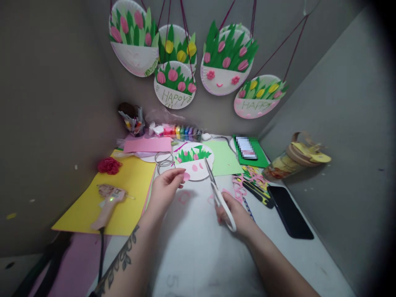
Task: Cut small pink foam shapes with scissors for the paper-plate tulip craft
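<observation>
Between the thumb and fingers of my left hand is a small pink paper piece, held just in front of a paper plate. Green paper leaves and pink paper tulips fill the plate's upper half, and loose pink pieces lie on its white lower half. My right hand grips white-handled scissors, whose blades point up and away toward the plate's right side. Pink paper scraps rest on the white table below the plate.
A pink glue gun lies on yellow paper at left, beside red yarn. At right are a dark phone, a cutter, paper scraps and a tumbler. Decorated plates hang on the back wall.
</observation>
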`<state>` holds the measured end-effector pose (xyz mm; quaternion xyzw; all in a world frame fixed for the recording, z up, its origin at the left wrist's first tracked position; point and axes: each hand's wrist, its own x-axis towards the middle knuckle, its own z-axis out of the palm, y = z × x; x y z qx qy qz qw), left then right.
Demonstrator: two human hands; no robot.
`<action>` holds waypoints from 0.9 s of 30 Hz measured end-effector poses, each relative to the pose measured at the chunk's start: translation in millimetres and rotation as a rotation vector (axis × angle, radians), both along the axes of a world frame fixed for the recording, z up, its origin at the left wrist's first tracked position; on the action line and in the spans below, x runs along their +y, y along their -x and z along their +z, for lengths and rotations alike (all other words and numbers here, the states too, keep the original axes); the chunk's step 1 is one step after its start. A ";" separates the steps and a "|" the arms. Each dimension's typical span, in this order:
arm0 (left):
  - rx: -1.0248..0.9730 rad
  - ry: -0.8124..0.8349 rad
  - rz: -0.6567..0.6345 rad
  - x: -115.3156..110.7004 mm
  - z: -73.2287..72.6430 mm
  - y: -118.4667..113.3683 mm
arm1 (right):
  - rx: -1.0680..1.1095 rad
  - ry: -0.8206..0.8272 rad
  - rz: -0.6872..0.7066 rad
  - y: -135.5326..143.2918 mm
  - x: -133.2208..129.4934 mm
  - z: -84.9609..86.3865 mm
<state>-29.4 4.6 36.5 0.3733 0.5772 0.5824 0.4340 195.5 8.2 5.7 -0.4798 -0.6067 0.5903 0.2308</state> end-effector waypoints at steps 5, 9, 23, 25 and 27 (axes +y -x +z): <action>0.076 0.052 0.042 2.9 -7.0 8.2 | -0.138 -0.124 -0.012 -6.0 6.3 -7.3; 0.194 0.047 0.192 5.2 -8.7 27.9 | -0.392 -0.315 0.112 -12.9 9.0 -2.1; 0.191 0.169 0.053 9.3 -11.5 26.9 | -0.688 -0.586 0.465 1.3 -8.4 13.4; 0.183 0.179 0.015 10.4 -10.7 21.2 | -0.600 -0.533 0.471 -5.1 -9.5 18.1; 0.167 0.171 -0.019 10.6 -10.2 14.6 | -0.473 -0.478 0.481 -10.1 -8.7 24.8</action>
